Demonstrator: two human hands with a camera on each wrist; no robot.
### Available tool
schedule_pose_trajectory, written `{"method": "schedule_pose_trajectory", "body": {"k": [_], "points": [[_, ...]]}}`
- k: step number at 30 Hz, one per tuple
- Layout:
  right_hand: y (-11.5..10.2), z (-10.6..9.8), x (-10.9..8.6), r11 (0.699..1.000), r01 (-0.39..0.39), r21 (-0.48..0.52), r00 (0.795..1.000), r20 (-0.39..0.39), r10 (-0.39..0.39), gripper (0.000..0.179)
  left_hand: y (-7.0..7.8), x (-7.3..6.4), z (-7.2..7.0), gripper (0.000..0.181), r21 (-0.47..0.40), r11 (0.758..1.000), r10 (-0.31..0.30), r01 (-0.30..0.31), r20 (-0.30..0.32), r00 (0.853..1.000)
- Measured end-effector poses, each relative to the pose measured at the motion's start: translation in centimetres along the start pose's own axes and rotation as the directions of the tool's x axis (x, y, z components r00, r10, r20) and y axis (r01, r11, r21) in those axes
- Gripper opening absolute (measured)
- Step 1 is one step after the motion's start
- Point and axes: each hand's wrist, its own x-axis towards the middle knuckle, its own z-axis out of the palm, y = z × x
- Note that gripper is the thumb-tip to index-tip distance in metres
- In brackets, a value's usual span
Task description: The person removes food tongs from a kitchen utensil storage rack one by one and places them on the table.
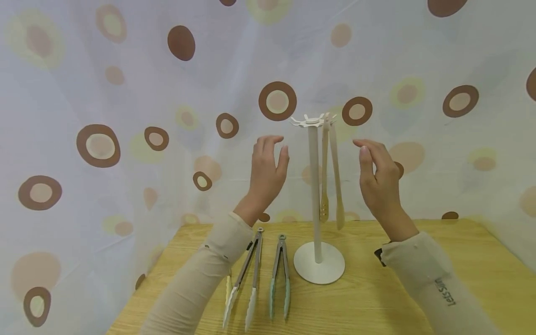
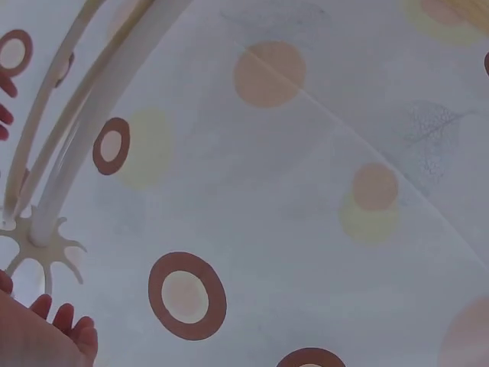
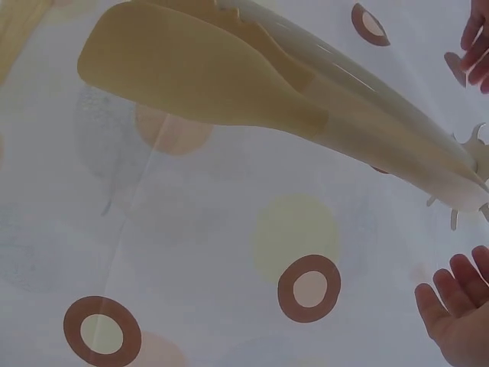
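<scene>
A white utensil stand rises from a round base, with a ring of curved hooks on top. Beige tongs hang from its right side, one arm slotted and the other ending in a flat spatula-like head. My left hand is raised left of the pole, fingers relaxed and thumb apart from them, with nothing in it. On the other side, right of the hanging tongs, my right hand is held up in the same loose way, also holding nothing. Both hands are apart from the stand and tongs.
On the wooden table, left of the base, lie tongs with teal tips and longer tongs with white tips. A yellow tip shows beside my left sleeve, partly hidden. A dotted curtain hangs behind.
</scene>
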Motion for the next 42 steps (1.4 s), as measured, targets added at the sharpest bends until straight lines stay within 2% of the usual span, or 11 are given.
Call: {"method": "schedule_pose_trajectory", "body": {"k": [3, 6, 14, 19, 21, 23, 28, 32, 35, 38, 42], "points": [[0.2, -0.1, -0.3, 0.999, -0.018, -0.026, 1.000, 0.007, 0.019, 0.032, -0.1, 1.0, 0.0, 0.028, -0.061, 0.994, 0.088, -0.090, -0.031, 0.996], [0.5, -0.2, -0.6, 0.998, -0.029, -0.055, 0.999, 0.031, 0.031, 0.032, -0.2, 2.0, 0.1, 0.032, -0.112, 0.986, 0.121, -0.120, -0.006, 0.993], [1.0, -0.1, -1.3, 0.998, -0.032, -0.046, 0.995, 0.093, 0.036, 0.031, 0.0, 4.3, 0.0, 0.034, -0.179, 0.980, 0.113, -0.087, 0.140, 0.984], [1.2, -0.2, -1.5, 0.994, -0.100, -0.034, 0.977, 0.184, 0.104, 0.035, 0.3, 5.1, 0.2, 0.035, -0.205, 0.978, 0.082, -0.033, 0.239, 0.968], [1.4, -0.3, -1.6, 0.988, -0.150, -0.030, 0.957, 0.249, 0.152, 0.037, 0.4, 5.3, 0.3, 0.036, -0.204, 0.979, 0.071, -0.017, 0.263, 0.962], [1.6, -0.4, -1.7, 0.979, -0.203, -0.022, 0.925, 0.325, 0.199, 0.040, 0.5, 5.4, 0.4, 0.036, -0.196, 0.980, 0.069, -0.014, 0.279, 0.958], [2.4, -0.4, -1.8, 0.944, -0.328, 0.024, 0.819, 0.505, 0.272, 0.047, 0.4, 5.6, 0.6, 0.034, -0.155, 0.986, 0.100, -0.056, 0.296, 0.950], [3.3, -0.1, -1.8, 0.893, -0.441, 0.093, 0.738, 0.604, 0.302, 0.051, 0.4, 5.6, 0.6, 0.034, -0.139, 0.987, 0.115, -0.076, 0.300, 0.947], [4.0, 0.3, -2.0, 0.843, -0.519, 0.141, 0.687, 0.655, 0.314, 0.053, 0.4, 5.6, 0.6, 0.034, -0.131, 0.988, 0.113, -0.076, 0.299, 0.948], [4.6, 0.7, -2.2, 0.813, -0.552, 0.186, 0.666, 0.685, 0.295, 0.054, 0.4, 5.5, 0.6, 0.033, -0.127, 0.989, 0.110, -0.075, 0.297, 0.949], [4.9, 0.9, -2.4, 0.785, -0.567, 0.248, 0.663, 0.702, 0.258, 0.054, 0.4, 5.5, 0.7, 0.033, -0.123, 0.990, 0.109, -0.075, 0.296, 0.949]]}}
